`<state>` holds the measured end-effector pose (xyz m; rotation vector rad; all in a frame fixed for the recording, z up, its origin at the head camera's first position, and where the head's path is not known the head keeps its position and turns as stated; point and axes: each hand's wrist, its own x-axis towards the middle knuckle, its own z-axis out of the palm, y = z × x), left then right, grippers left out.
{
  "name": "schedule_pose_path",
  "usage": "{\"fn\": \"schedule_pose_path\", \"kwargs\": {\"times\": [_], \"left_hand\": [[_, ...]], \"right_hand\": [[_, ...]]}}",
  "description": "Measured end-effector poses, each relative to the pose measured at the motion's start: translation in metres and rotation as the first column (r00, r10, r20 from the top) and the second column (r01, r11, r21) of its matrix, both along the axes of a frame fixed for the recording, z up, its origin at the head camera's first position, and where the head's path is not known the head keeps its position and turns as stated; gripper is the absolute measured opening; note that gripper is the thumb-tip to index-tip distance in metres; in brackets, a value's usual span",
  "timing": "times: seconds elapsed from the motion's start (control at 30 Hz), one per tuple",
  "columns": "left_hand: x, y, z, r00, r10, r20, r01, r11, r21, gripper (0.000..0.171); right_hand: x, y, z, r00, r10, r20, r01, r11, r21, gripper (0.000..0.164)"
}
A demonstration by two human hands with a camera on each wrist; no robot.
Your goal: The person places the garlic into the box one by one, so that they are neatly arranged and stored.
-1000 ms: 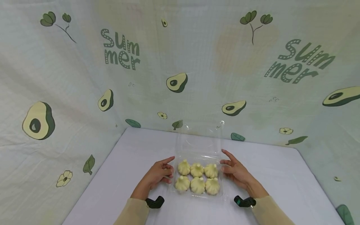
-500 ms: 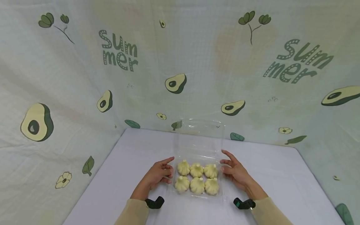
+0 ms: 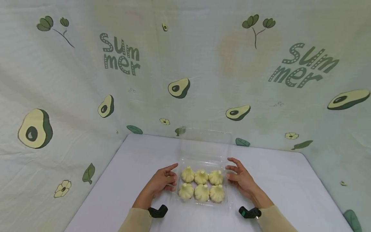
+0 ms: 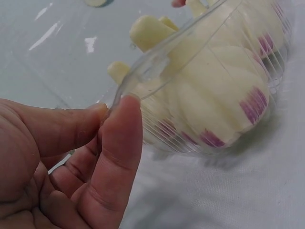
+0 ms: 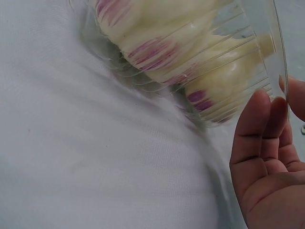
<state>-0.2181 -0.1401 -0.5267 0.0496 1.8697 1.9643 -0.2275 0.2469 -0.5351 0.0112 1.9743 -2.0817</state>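
Several garlic bulbs [image 3: 201,177] sit in two rows inside a clear plastic clamshell box [image 3: 200,203], its see-through lid [image 3: 205,145] raised at the back. At the box's left side, my left hand [image 3: 160,183] pinches the rim between thumb and a finger, as the left wrist view shows. My right hand [image 3: 242,180] holds the opposite rim, thumb on one face and fingertips [image 5: 259,102] against the other. Purple-streaked garlic [image 4: 214,95] shows through the ribbed wall in the left wrist view. Part of the right thumb is cut off in the right wrist view.
A white cloth-covered table [image 3: 139,151] lies under the box. Behind and beside it hangs a pale curtain [image 3: 203,58] printed with avocados, leaves and lettering. Black wrist devices [image 3: 157,211] are strapped on both wrists.
The raised lid has shifted slightly, its top edge now a little lower in the head view. Both hands keep their hold on the box, and the head view has tilted slightly.
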Motion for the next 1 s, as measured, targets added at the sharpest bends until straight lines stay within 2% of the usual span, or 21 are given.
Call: {"fn": "schedule_pose_path", "kwargs": {"times": [0.2, 0.37, 0.47, 0.73, 0.83, 1.0], "left_hand": [[0.0, 0.0, -0.002, 1.0, -0.011, -0.006, 0.011, 1.0, 0.005, 0.071], [0.0, -0.001, 0.0, 1.0, -0.003, -0.001, 0.003, 1.0, 0.007, 0.07], [0.001, -0.001, 0.0, 1.0, 0.001, 0.0, -0.001, 1.0, 0.005, 0.069], [0.005, 0.0, -0.003, 1.0, 0.013, -0.011, -0.013, 1.0, 0.006, 0.068], [0.005, 0.0, -0.005, 0.999, 0.008, -0.033, -0.008, 1.0, -0.001, 0.066], [0.005, 0.0, -0.005, 0.997, 0.015, -0.077, -0.019, 0.999, -0.05, 0.069]], "right_hand": [[0.003, -0.002, -0.003, 1.0, -0.027, -0.001, 0.027, 0.999, -0.025, 0.064], [0.002, -0.004, -0.001, 1.0, -0.025, -0.019, 0.024, 0.998, -0.055, 0.049], [0.004, -0.005, 0.0, 1.0, -0.028, -0.013, 0.027, 0.997, -0.066, 0.046], [0.008, -0.003, -0.003, 0.997, -0.072, 0.008, 0.072, 0.997, 0.025, 0.038], [0.011, -0.002, -0.005, 0.997, -0.081, 0.017, 0.08, 0.996, 0.031, 0.035], [0.015, -0.001, -0.004, 0.994, -0.093, 0.062, 0.095, 0.995, -0.026, 0.032]]}}
